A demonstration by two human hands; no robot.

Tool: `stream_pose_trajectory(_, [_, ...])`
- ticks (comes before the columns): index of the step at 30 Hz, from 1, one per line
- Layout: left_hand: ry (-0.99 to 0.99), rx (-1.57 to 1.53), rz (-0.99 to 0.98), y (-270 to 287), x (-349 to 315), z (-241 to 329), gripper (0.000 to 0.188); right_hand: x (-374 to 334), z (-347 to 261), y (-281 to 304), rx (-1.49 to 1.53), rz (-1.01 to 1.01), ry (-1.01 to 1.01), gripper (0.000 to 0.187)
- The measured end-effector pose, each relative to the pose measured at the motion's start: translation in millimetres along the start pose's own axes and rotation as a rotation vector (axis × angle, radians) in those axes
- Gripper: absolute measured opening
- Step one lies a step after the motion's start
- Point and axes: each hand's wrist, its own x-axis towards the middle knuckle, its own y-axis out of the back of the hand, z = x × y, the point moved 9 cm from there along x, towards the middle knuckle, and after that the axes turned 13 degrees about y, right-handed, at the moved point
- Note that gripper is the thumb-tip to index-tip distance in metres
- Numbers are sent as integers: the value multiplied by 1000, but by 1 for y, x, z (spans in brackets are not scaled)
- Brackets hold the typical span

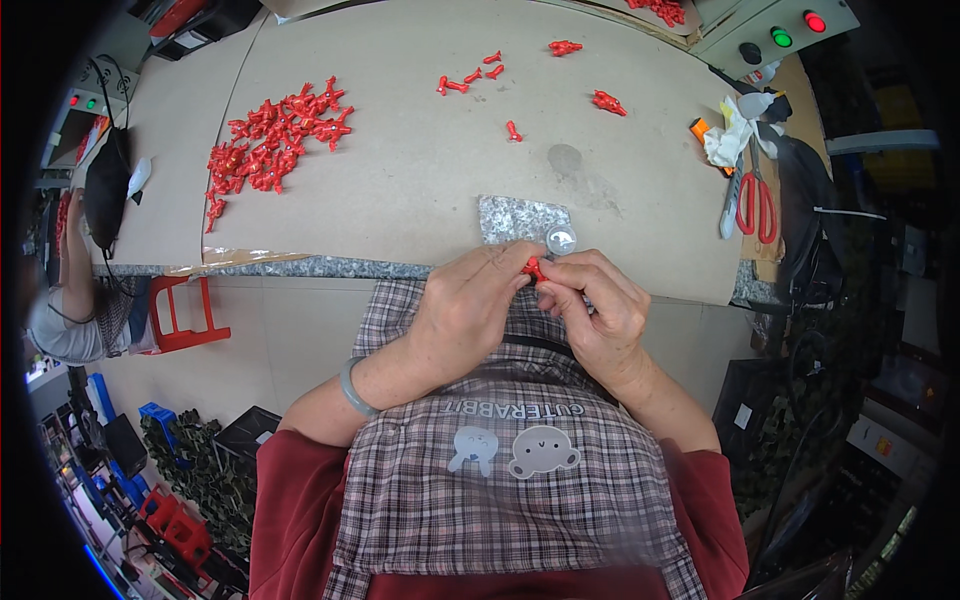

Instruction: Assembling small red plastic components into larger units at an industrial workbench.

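Close to the table's front edge, my left hand (468,305) and my right hand (604,308) meet around a small red plastic piece (533,268). Both hands are closed, thumbs and fingertips pinching it from either side; the fingers cover much of it. Just beyond them lies a speckled grey slab (515,217), with a small round clear-topped container (561,239) at its right corner. Farther off are a few loose small red parts (473,76), a single red part (514,131) and two larger red pieces (608,102) (565,48).
A heap of red plastic pieces (265,140) spreads over the table's left side. At the right lie red-handled scissors (757,205), crumpled white tissue (732,140) and a dark bag (803,200). A button box (780,38) stands at the back right. Another person (75,310) sits far left, near a red stool (185,315).
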Motion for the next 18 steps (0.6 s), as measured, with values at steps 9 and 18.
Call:
stream_pose_trajectory(9, [-69, 29, 16, 0, -3, 6, 29, -1, -4, 0, 8, 5, 47, 11])
stream_pose_trajectory(18, [-19, 19, -13, -2, -3, 4, 28, -3, -2, 0, 24, -15, 36, 11])
